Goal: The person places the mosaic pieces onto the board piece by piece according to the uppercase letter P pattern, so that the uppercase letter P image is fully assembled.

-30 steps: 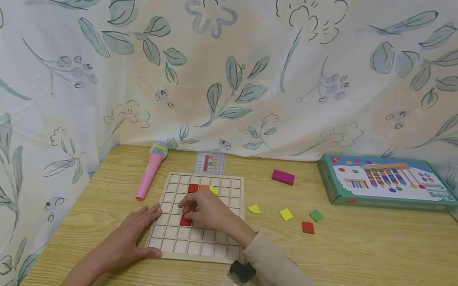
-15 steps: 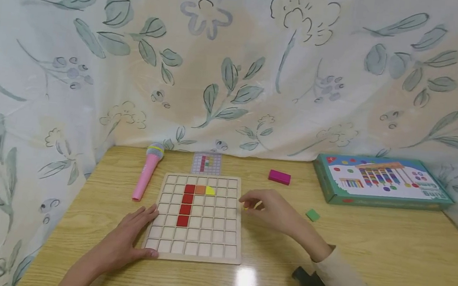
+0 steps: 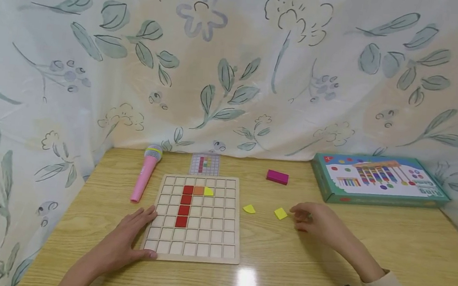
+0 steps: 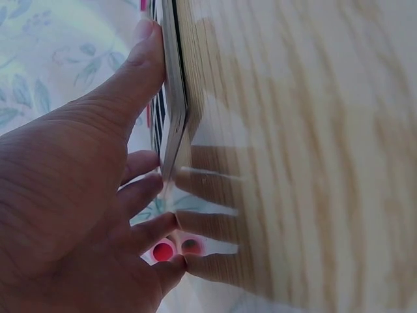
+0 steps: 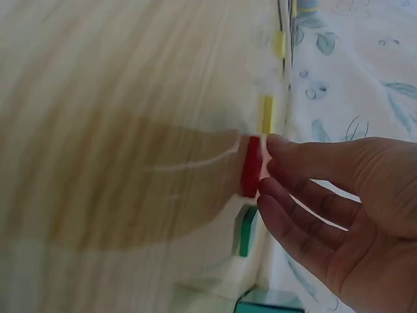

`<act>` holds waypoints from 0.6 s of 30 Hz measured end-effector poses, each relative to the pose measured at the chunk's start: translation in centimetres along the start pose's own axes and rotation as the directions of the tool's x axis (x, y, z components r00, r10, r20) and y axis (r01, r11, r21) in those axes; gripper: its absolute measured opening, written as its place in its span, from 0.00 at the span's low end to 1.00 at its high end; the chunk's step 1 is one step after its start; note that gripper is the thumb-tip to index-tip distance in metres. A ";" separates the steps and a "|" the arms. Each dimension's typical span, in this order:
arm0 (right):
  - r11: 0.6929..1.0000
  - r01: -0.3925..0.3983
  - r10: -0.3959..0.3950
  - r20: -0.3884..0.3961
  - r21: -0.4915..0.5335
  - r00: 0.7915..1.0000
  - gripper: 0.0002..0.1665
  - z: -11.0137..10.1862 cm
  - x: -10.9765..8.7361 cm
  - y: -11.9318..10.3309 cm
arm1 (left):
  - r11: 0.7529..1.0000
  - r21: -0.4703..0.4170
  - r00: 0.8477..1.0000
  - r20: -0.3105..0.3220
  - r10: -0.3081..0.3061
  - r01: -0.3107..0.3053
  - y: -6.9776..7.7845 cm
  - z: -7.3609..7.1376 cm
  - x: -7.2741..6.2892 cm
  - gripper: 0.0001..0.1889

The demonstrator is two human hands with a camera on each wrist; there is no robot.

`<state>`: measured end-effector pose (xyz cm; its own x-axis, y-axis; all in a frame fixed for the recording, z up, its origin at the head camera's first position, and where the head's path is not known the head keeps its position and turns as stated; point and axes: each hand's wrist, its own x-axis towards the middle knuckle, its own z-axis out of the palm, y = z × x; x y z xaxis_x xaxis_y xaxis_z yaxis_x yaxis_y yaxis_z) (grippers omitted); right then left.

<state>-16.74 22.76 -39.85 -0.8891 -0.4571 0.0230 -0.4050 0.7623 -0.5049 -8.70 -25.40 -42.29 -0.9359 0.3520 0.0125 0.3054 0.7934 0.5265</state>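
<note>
In the head view, my left hand lies along the left side of a wooden grid board, fingers straight and thumb near its front left corner. The left wrist view shows that hand's thumb against the board's edge. On the board are a column of red square tiles, an orange tile and a yellow quarter-round tile. My right hand hovers low over a loose red tile, thumb and fingertips near its ends. A green tile lies beside it, mostly hidden in the head view.
Between board and right hand lie a yellow quarter-round piece and a yellow square tile. Behind are a pink toy microphone, a pattern card, a magenta block and a green game box. A floral cloth hangs behind.
My right hand has left the board, where it covered part of the red column, and moved right past the yellow pieces to the loose red tile. My left hand stays at the board.
</note>
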 end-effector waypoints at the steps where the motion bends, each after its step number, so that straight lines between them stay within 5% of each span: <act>1: 1.000 0.003 -0.003 0.002 -0.006 1.000 0.17 0.0 -0.2 0.2 | 1.000 -0.002 1.000 -0.002 0.001 -0.001 0.0 0.0 0.0 0.50; 18: 0.999 0.030 -0.031 0.062 0.017 0.998 0.19 -0.4 -0.9 0.4 | 1.000 0.002 1.000 0.006 0.001 -0.001 0.0 0.1 0.0 0.50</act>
<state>-16.21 23.63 -39.71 -0.8612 -0.5080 -0.0146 -0.4277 0.7401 -0.5190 -8.66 -25.37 -42.37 -0.9345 0.3559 0.0077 0.3068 0.7941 0.5246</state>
